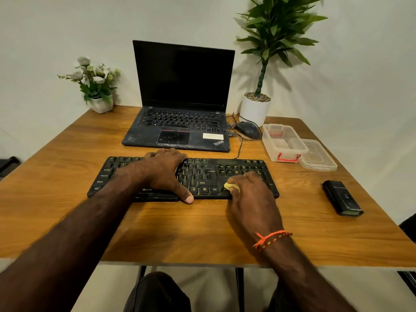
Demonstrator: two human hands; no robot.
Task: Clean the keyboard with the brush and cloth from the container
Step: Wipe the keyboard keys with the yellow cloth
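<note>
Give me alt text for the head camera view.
A person's right hand wipes a black keyboard with a yellow cloth while the left hand steadies it on a wooden table; behind sit a laptop and an open container.

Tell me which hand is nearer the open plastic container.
Right. The right hand presses a yellow cloth on the keyboard's right end, near the container; the left hand rests mid-keyboard, farther away.

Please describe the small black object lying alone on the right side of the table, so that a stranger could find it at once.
Start at the wooden table and go to its right edge, nearer the person than the clear plastic container. There lies a small black boxy object, apart from everything else. Unlike the rounded black mouse beside the laptop, it is oblong, flat-sided and without a cable.
</note>
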